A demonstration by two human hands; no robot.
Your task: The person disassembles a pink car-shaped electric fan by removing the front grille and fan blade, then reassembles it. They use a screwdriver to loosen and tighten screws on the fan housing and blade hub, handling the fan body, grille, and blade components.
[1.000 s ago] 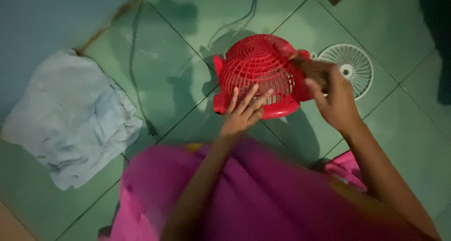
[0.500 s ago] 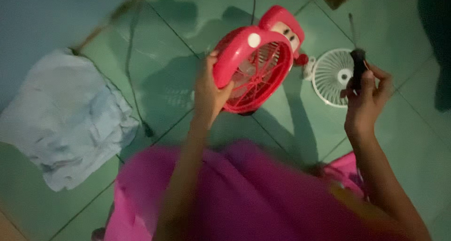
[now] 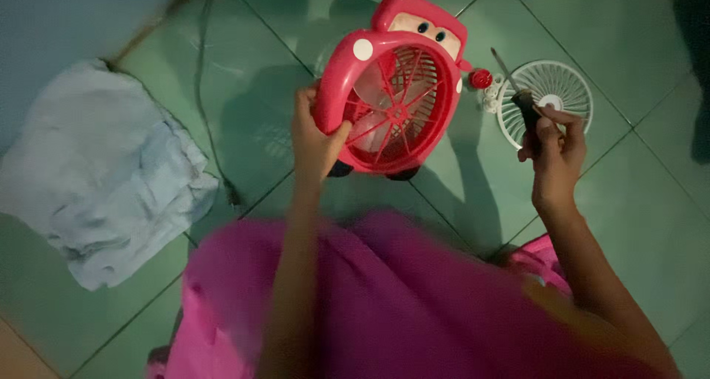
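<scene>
Head view: left hand point(image 3: 314, 139) grips the glossy red plastic car-shaped fan point(image 3: 392, 90) by its ribbed grille; right hand point(image 3: 553, 146) pinches a dark-handled screwdriver point(image 3: 518, 94) above the round white slatted grille point(image 3: 547, 98).

Open green tiled floor point(image 3: 636, 224) lies right and near — the round white fan grille point(image 3: 547, 98) blocks far right, the crumpled pale cloth point(image 3: 96, 179) fills the left, a thin dark cord point(image 3: 203, 105) between.

dim greenish light, soft shadows on the floor tiles point(image 3: 636, 224), motion-blurred foreground
</scene>
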